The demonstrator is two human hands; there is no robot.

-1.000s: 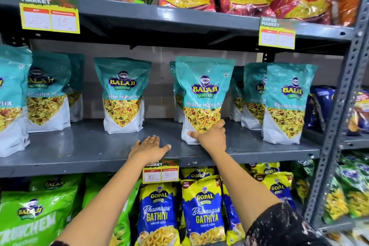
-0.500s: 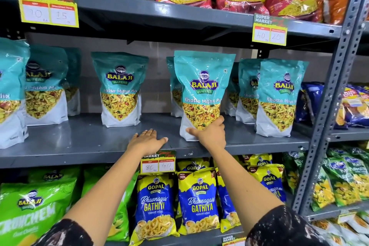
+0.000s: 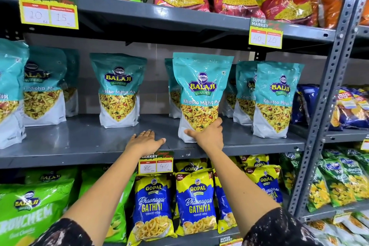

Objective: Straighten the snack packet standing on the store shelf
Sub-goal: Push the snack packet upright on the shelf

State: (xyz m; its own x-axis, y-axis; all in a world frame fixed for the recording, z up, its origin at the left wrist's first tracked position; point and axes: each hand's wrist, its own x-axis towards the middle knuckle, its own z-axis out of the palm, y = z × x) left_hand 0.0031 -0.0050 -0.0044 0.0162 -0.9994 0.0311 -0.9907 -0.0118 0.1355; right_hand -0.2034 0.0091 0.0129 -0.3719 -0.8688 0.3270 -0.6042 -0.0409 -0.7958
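Note:
A teal and white Balaji Khatta Mitha Mix snack packet (image 3: 201, 90) stands at the front of the grey middle shelf (image 3: 79, 146), leaning slightly to the left. My right hand (image 3: 207, 136) grips its lower front, thumb on the white bottom corner and fingers against the right side. My left hand (image 3: 144, 142) lies flat, palm down, on the shelf's front edge just left of the packet, holding nothing.
More teal packets stand left (image 3: 118, 90), behind and right (image 3: 276, 100) of it. A price tag (image 3: 155, 163) hangs under my left hand. Blue Gopal Gathiya packs (image 3: 194, 199) fill the shelf below; a perforated steel upright (image 3: 327, 94) is at right.
My right hand has shifted slightly up the packet's lower front, and the packet has risen and tipped a little. The left hand stays flat on the shelf edge.

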